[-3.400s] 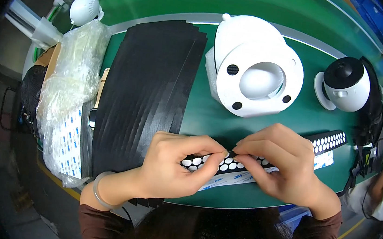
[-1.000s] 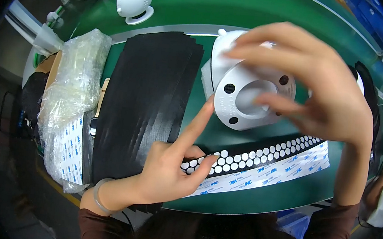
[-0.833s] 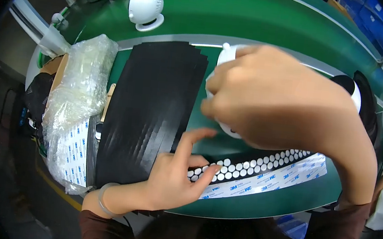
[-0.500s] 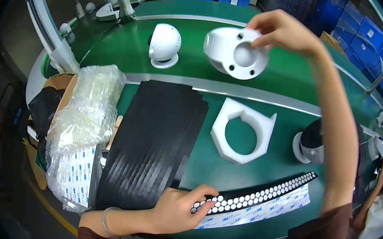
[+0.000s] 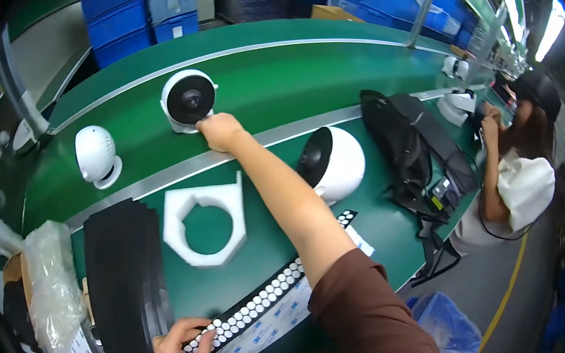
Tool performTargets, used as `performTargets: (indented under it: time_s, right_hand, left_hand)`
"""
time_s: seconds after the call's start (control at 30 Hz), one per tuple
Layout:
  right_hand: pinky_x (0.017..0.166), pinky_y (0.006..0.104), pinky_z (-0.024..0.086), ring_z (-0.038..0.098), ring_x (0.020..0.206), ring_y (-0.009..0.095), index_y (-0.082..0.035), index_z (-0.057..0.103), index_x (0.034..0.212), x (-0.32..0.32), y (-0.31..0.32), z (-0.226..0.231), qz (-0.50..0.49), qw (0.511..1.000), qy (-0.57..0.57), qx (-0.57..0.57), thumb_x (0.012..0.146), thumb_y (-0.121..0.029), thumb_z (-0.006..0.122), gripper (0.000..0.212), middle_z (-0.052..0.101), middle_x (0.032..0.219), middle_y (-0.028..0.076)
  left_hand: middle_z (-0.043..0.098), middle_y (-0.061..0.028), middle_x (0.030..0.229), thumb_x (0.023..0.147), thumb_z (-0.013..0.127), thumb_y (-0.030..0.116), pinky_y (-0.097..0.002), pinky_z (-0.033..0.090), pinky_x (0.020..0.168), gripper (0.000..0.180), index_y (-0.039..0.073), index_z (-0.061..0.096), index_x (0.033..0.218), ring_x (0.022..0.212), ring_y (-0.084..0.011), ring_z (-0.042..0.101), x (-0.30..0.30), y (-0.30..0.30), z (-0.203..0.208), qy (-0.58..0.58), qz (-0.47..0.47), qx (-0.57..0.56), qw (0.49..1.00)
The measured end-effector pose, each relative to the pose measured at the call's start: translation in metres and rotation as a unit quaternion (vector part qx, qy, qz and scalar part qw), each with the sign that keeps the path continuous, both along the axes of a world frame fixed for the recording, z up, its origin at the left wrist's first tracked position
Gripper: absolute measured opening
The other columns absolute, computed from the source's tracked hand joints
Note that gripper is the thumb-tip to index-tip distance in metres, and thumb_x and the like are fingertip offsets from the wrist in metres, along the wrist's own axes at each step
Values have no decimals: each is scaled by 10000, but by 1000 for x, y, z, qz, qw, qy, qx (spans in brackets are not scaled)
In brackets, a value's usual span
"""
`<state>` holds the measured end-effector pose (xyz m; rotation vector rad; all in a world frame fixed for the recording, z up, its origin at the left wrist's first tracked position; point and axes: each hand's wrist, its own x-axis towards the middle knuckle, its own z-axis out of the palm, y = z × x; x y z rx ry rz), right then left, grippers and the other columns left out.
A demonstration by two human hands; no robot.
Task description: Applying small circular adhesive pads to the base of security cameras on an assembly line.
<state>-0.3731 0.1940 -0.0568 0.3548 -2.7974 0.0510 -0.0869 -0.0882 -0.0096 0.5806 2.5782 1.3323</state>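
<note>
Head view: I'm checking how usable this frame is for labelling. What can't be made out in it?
- Right hand: its fingertips are hidden behind the knuckles, so its grip on the round white device is unclear.
- Left hand: cut off by the lower edge; only fingers on the strip of white dots show.
- Black sheets: the lower end is cut off by the dark rim.
- Co-worker's hands: too small to tell what they hold.

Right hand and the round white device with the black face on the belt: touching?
Touching. The head view shows the right hand closed against the lower edge of the white device, no gap between them.
</note>
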Motion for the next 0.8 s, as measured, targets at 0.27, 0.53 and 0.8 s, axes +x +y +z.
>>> performTargets:
  time_s: [0.27, 0.53, 0.8]
  right_hand:
    - [768, 366, 440, 591, 926, 224, -132, 634, 915, 13, -10, 14, -78, 994, -71, 33, 794, -139, 454, 217, 624, 966, 72]
    - [687, 404, 471, 619, 800, 287, -73, 640, 713, 81, -83, 100, 45, 999, 29, 7, 630, -128, 558, 130, 637, 785, 138]
    - [861, 389, 417, 496, 1046, 328, -58, 446, 1182, 123, -85, 99, 158, 980, -56, -107, 733, -192, 628, 503, 487, 1172, 180]
  left_hand:
    - [633, -108, 617, 701, 629, 0, -189, 421, 531, 137, -27, 563, 819, 567, -102, 602, -1, 2, 1, 26, -17, 15, 999]
    - [646, -100, 690, 740, 652, 196, -254, 474, 528, 179, 43, 657, 832, 567, -199, 631, -7, -9, -10, -50, -32, 26, 998]
    - [631, -93, 697, 766, 611, 192, -282, 459, 505, 140, 76, 658, 829, 552, -246, 603, -11, -9, -13, 11, -80, 62, 995]
